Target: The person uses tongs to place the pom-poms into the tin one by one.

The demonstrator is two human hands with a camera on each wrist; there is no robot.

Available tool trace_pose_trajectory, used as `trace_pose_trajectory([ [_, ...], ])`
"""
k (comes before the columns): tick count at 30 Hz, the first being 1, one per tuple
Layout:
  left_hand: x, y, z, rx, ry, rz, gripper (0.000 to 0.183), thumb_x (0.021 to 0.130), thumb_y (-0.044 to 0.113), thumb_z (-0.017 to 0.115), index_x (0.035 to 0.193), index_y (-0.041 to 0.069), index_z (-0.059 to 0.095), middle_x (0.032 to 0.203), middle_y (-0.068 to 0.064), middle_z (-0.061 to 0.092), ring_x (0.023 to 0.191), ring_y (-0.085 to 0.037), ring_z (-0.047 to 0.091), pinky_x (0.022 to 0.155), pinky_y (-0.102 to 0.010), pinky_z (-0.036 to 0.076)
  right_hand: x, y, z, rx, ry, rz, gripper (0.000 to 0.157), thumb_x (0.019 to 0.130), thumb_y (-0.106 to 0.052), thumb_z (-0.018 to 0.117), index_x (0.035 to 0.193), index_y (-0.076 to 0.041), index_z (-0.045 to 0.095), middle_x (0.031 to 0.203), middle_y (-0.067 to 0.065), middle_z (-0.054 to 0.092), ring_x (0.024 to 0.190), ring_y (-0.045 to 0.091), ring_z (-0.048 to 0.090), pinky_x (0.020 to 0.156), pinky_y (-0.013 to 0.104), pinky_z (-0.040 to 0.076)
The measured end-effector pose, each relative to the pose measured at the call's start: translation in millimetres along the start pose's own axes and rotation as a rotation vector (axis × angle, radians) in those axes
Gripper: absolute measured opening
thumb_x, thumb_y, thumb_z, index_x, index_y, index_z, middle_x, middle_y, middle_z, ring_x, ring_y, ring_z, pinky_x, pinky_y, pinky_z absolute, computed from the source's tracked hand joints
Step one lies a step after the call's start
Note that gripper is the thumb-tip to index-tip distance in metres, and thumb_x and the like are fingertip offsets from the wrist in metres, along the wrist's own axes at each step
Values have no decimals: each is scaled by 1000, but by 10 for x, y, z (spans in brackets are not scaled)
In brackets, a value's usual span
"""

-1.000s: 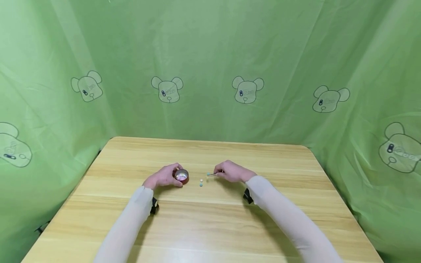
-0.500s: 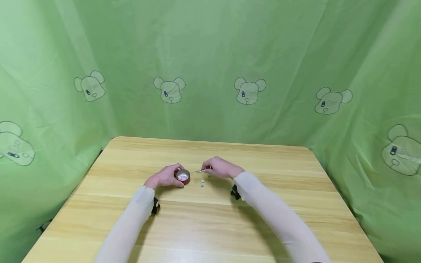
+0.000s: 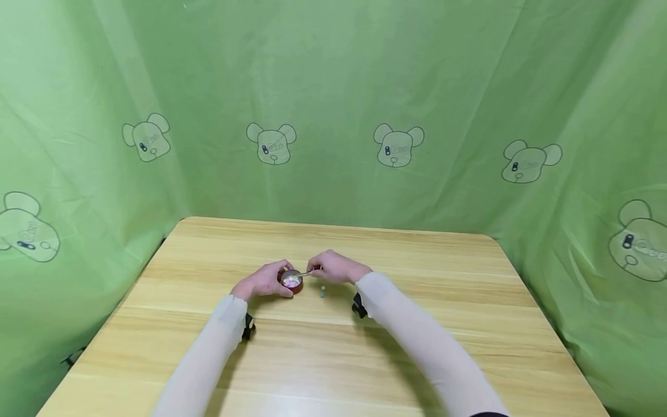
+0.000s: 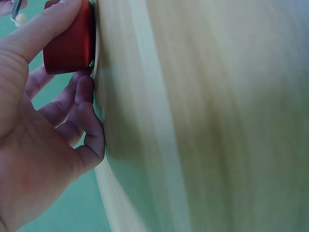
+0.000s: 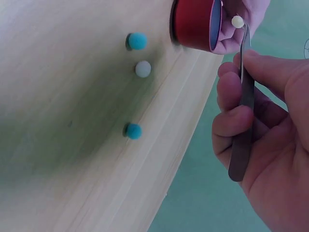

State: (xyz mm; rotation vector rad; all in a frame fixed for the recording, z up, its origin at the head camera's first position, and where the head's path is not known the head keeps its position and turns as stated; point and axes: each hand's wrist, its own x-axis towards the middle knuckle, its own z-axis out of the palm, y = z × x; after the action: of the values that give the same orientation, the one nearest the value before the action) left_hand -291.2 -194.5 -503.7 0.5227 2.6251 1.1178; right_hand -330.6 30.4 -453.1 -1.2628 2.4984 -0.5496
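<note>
My left hand holds a small red round tin on the table, thumb on one side and fingers on the other. Pale and pink bits lie inside the tin. Tweezers are pinched in my right hand; their tips hold a pale yellow ball at the tin's open mouth. Beside the tin, the right wrist view has a blue ball, a white ball and another blue ball on the wood. In the head view only one blue ball shows, near the white one.
The wooden table has light and dark grain. A green curtain with bear-head prints surrounds its back and sides. Each wrist carries a black camera.
My right hand has moved left with the tweezers and the pale ball, from beside the loose balls to over the tin. My left hand keeps its hold on the tin.
</note>
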Motion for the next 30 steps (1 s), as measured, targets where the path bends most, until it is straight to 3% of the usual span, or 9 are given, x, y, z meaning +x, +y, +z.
trace_pose_trajectory([
  [16, -5, 10, 2, -1, 1, 2, 53, 70, 16, 84, 113, 9, 54, 104, -7, 60, 96, -21, 57, 92, -43, 43, 76, -17, 39, 7, -10, 34, 16, 96, -13, 55, 102, -4, 67, 96, 6, 67, 80, 11, 56, 75, 28, 47],
  [30, -2, 5, -6, 0, -1, 10, 52, 70, 16, 84, 112, 10, 54, 104, -8, 60, 95, -21, 57, 90, -44, 44, 87, -18, 54, 28, -9, 81, 18, 96, -15, 55, 105, -4, 66, 94, 11, 66, 73, 12, 53, 68, 27, 46],
])
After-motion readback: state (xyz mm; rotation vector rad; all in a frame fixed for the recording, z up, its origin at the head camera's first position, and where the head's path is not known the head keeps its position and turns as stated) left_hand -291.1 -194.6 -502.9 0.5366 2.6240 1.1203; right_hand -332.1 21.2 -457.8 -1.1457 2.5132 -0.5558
